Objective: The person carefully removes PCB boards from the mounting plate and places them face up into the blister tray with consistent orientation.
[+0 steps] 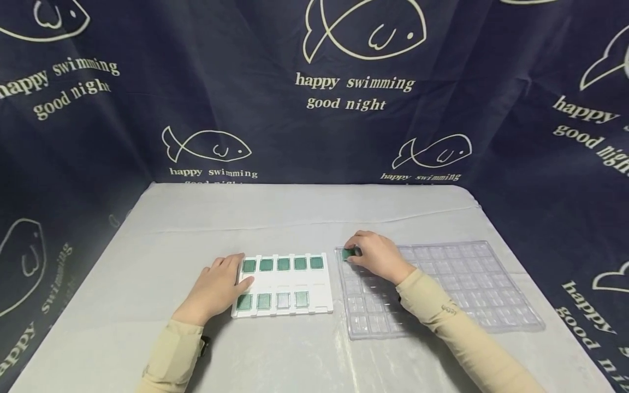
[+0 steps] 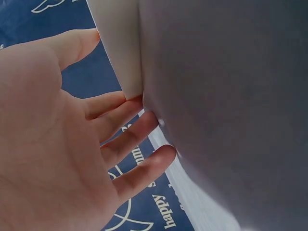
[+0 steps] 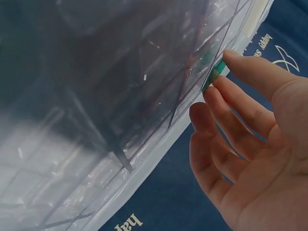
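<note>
In the head view my right hand [image 1: 377, 255] pinches a small green square board [image 1: 348, 254] between thumb and fingers. It holds the board at the far left corner compartment of a clear plastic tray [image 1: 442, 252]. The right wrist view shows this green board [image 3: 214, 74] edge-on at the fingertips, against the tray wall. My left hand [image 1: 214, 286] rests at the left edge of a white tray [image 1: 285, 279], fingers extended along its side and thumb over its edge. Two rows of similar green boards [image 1: 283, 264] lie in the white tray. The nearer row includes a paler board [image 1: 283, 300].
Both trays lie side by side on a table with a pale cloth [image 1: 275, 218], a narrow gap between them. The right forearm [image 1: 457, 327] crosses over the clear tray and hides part of its compartments. A dark blue curtain [image 1: 275, 120] with fish prints hangs behind.
</note>
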{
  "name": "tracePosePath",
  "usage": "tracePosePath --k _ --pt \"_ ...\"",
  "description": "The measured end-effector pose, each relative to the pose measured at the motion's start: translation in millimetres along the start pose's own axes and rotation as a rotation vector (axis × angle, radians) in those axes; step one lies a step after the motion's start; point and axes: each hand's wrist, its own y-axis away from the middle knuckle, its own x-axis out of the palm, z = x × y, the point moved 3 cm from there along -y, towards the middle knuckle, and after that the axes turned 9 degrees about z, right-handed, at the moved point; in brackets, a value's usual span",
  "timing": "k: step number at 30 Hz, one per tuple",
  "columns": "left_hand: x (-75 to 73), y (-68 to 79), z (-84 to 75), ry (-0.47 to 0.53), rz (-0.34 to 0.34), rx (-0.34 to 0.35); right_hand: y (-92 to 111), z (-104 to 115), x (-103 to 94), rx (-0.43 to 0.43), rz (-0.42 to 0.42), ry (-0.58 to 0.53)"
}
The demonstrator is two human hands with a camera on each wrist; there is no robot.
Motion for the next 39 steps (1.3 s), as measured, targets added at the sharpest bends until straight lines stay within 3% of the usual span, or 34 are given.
tracePosePath --k 39 --pt "2.8 0.3 6.0 0.019 -0.026 0.022 3.9 8.1 -2.2 -0.003 0.019 0.018"
